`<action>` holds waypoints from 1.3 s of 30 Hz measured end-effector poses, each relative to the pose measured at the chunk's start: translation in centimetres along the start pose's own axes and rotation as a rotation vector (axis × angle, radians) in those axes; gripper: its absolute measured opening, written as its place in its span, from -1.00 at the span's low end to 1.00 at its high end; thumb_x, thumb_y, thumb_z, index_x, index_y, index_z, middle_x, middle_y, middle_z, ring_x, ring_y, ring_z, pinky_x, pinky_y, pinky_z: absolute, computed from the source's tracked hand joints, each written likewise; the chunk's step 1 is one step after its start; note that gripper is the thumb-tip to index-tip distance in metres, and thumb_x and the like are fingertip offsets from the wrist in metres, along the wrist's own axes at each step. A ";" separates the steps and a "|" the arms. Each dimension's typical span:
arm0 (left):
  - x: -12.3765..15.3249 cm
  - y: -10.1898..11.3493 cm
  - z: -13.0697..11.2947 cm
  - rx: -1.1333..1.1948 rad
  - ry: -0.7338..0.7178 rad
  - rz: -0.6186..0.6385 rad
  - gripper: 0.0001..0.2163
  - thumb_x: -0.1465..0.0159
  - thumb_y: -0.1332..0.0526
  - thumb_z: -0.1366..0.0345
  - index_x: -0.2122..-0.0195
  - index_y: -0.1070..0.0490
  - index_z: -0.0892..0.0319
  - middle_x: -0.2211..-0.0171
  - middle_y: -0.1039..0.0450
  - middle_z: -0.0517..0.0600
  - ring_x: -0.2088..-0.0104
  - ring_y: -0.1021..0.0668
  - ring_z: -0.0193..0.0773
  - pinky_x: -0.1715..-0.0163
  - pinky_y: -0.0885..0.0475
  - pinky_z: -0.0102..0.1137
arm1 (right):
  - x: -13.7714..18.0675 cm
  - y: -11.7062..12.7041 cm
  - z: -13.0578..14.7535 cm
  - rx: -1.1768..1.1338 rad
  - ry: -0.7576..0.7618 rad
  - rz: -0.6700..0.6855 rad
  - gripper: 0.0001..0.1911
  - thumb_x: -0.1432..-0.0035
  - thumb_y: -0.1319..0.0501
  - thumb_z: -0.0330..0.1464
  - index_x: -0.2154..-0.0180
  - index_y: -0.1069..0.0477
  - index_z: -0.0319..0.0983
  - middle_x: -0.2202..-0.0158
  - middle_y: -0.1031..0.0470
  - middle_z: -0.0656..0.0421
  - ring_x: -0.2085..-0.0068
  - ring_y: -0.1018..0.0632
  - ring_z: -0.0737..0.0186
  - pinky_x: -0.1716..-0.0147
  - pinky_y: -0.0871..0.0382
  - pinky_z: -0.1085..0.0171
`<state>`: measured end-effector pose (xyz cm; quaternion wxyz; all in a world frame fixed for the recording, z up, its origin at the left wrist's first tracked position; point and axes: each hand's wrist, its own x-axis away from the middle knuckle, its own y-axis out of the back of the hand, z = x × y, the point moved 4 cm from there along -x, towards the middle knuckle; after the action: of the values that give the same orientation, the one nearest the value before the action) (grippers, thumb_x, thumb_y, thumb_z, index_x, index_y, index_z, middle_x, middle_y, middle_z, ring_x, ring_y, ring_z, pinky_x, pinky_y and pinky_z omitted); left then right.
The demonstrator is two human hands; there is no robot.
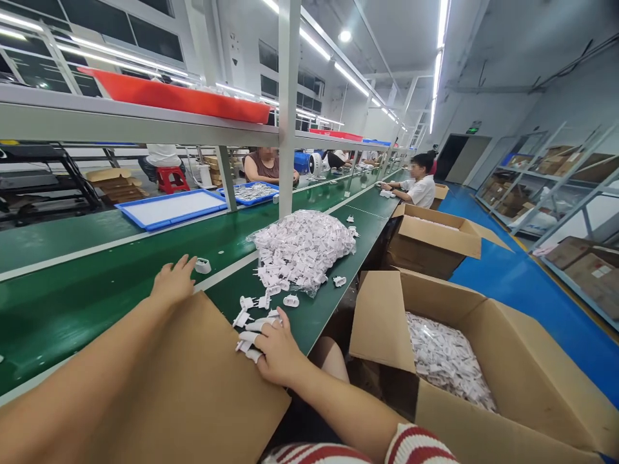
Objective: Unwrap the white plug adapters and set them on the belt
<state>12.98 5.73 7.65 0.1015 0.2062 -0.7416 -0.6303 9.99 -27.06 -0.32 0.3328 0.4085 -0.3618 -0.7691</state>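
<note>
On the belt, just beyond the left hand, lies a lone white part. It sits to the right of the fingertips, close beside them; whether they touch it cannot be told. Its long axis runs roughly left to right in the view. The left hand is clearly the nearer of the two to this piece. Its fingers are spread and loose, with no grasp seen.

The right hand is lower and to the right, by the near edge of the bench. Its fingers, several in white covers, are bent over white material; whether they grip a part cannot be confirmed, as covers and parts are alike in colour. Loose parts lie immediately ahead of these fingers, at mixed angles, some with pins showing. The bag, clear and heaped with similar parts, rests farther ahead and slightly right, apart from the hand.

Cardboard spans the space beneath the left forearm and reaches the right fingers. To the right, an open box contains more white pieces.
</note>
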 end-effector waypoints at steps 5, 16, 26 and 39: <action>-1.7 -1.1 -0.4 0.033 -0.031 0.058 -0.47 -0.52 0.07 0.51 -0.50 -0.10 0.44 -0.56 0.10 0.35 -0.45 -0.15 0.39 -0.42 -0.14 0.10 | -0.1 -0.3 -0.6 0.022 -0.020 -0.099 -0.47 -0.27 -0.25 -0.39 -0.26 -0.46 -0.06 -0.07 -0.49 0.07 -0.07 -0.48 0.04 -0.47 0.03 -0.17; 2.7 2.5 -4.3 0.094 -0.092 -0.051 -0.47 -0.59 0.04 0.14 -0.25 -0.40 0.58 -0.19 -0.47 0.26 -0.22 -0.49 0.09 -0.27 -0.32 -0.18 | 1.0 1.3 -1.1 -0.228 -0.106 -0.301 -0.76 -0.25 -0.26 -0.50 0.08 -0.55 -0.16 -0.06 -0.54 0.02 -0.17 -0.53 0.04 -0.20 -0.47 0.03; 16.4 -3.3 -7.4 0.205 -0.158 0.128 -0.62 -0.44 -0.25 0.07 -0.15 -0.60 0.17 -0.04 -0.62 0.01 -0.11 -0.55 -0.10 -0.15 -0.34 -0.32 | 1.6 2.5 -1.1 -0.815 -0.275 -0.320 -0.59 -0.18 -0.42 -0.32 -0.03 -0.40 -0.17 0.05 -0.62 0.10 0.05 -0.68 0.17 -0.03 -0.60 0.15; 18.8 -5.8 -6.1 0.650 -0.214 0.078 -0.49 -0.39 -0.19 -0.07 -0.25 -0.52 0.08 0.08 -0.63 0.05 0.23 -0.58 -0.17 0.23 -0.40 -0.38 | 1.4 2.9 1.2 -1.013 -0.448 0.020 -0.65 -0.25 -0.38 -0.21 -0.01 -0.42 -0.13 0.17 -0.61 0.22 0.48 -0.54 0.43 0.47 -0.51 0.40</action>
<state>-0.29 -8.53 1.03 -0.0239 0.1318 -0.9173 -0.3750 8.96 -29.35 2.04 0.4098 0.0204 -0.0121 -0.9119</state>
